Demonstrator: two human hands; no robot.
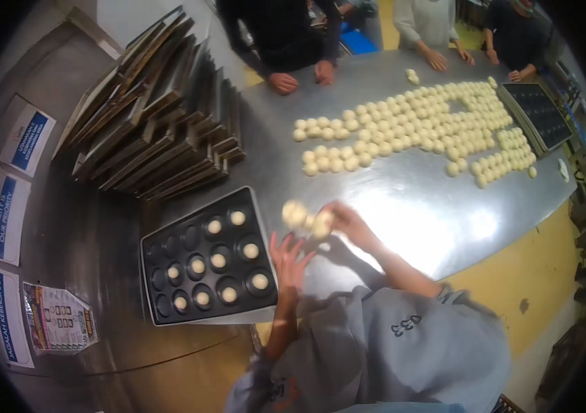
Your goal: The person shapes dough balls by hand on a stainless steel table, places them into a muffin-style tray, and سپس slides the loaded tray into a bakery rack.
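My right hand [345,223], blurred by motion, is closed on a small cluster of pale dough balls [295,214] above the steel table. The cluster reaches left beyond my fingers, and how many balls it has is unclear. Just below it, my left hand [289,261] is open with fingers spread and nothing in it, beside the right edge of a dark baking tray [269,256]. Round cups fill this tray. Several on its right and lower side each hold one dough ball [251,250], while cups toward the upper left show bare.
Many dough balls [403,124] lie in rows across the steel table [272,155]. A stack of trays [162,117] leans at the far left. Another cupped tray [537,113] lies at the far right. Across the table, other people's hands [283,83] rest near its edge.
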